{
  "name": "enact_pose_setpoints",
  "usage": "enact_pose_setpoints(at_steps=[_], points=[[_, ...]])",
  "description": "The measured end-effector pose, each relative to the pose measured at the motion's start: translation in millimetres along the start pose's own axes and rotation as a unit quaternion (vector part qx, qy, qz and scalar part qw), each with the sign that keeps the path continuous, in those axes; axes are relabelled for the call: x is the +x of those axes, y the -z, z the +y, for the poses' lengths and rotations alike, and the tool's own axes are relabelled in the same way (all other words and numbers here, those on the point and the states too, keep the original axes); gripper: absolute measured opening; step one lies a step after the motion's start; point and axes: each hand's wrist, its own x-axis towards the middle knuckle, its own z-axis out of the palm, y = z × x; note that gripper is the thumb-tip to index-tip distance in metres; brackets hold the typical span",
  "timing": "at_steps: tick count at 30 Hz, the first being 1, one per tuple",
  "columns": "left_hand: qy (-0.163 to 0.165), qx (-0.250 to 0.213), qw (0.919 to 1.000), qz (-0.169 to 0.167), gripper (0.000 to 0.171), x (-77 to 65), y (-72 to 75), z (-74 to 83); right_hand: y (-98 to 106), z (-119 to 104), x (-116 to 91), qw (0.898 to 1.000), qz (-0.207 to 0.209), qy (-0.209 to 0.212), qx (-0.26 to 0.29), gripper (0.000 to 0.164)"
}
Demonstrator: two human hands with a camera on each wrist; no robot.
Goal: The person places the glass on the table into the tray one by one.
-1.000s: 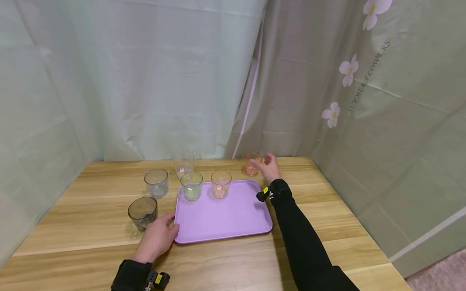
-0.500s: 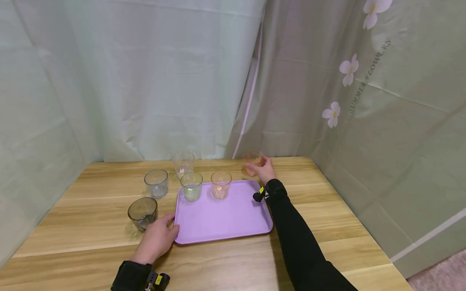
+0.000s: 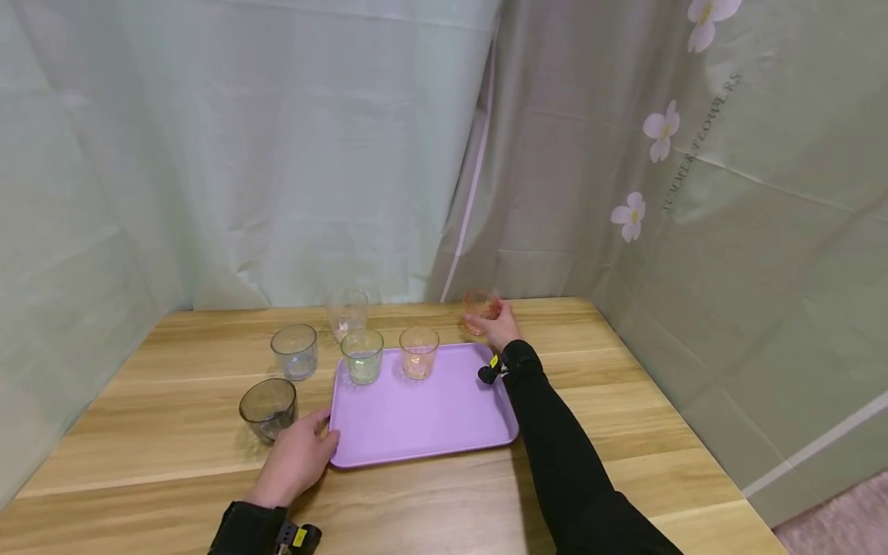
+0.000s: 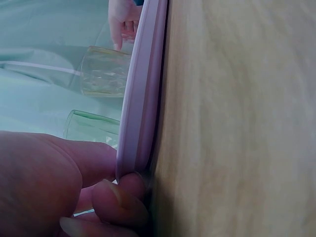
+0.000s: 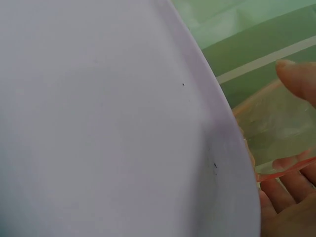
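At the back right of the table, my right hand [image 3: 501, 327] holds an orange glass [image 3: 477, 305], thumb on the near side and fingers round the other. The right wrist view has the glass [image 5: 276, 123] partly hidden behind the tray's rim [image 5: 224, 113]. My left hand [image 3: 294, 459] pinches the left edge of the purple tray [image 3: 430, 416]; in the left wrist view the thumb lies at the tray's rim [image 4: 140, 98] and curled fingers [image 4: 121, 202] meet its underside. A green glass [image 3: 362, 361] and a pale amber glass [image 3: 418, 356] stand upright along the tray's far side.
Left of the tray stand a dark grey glass [image 3: 269, 408] close to my left hand and a bluish clear glass [image 3: 295, 356]. A taller clear glass [image 3: 347, 314] is behind the tray's far left corner. Curtains [image 3: 312, 169] hang along the table's back and sides.
My right hand has moved a little left, and its fingers have closed round the orange glass. My left hand stays at the tray's edge. The head view has shifted slightly.
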Motion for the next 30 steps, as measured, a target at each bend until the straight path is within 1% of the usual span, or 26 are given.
enact_pose_setpoints(at_steps=[8,16,24,30], points=[[0.001,0.000,1.0000,-0.002,0.053,-0.2,0.4,-4.0,1.6,-1.9,-3.7,1.000,-0.013,-0.001,-0.023,0.086],[-0.005,-0.004,1.0000,0.003,0.052,0.2,-0.2,-1.6,4.2,4.2,2.7,0.999,-0.017,-0.002,-0.035,0.084],[-0.008,-0.005,0.9999,0.009,0.052,-0.2,-1.0,-1.6,7.9,1.7,1.2,0.999,-0.040,0.003,-0.013,0.088],[-0.012,0.000,0.9998,0.012,0.051,-0.3,-1.7,-2.9,6.1,1.9,-2.6,0.999,-0.034,0.010,-0.012,0.084]])
